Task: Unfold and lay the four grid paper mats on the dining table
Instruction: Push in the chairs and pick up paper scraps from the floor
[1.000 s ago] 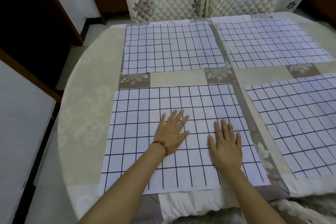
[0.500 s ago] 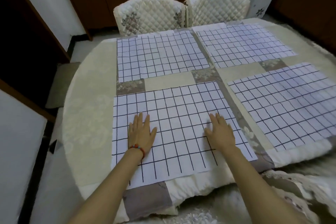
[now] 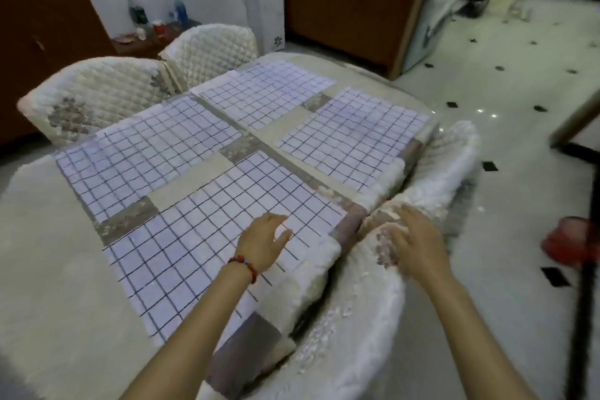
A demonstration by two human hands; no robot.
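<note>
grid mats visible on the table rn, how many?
4, all flat: near mat under the left hand, far-left mat, far mat, right mat. None seems hidden.

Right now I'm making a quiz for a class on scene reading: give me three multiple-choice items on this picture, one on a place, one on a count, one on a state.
1. Where is the left hand?
A. over the nearest mat
B. on a far chair
C. on the floor

2. How many grid mats are on the table?
A. two
B. three
C. four

3. What state are the mats in?
A. folded in a stack
B. unfolded and flat
C. rolled up

Answers:
1 A, its fingers are over the nearest mat.
2 C, four gridded sheets form a two-by-two block.
3 B, each sheet lies spread open on the cloth.
</note>
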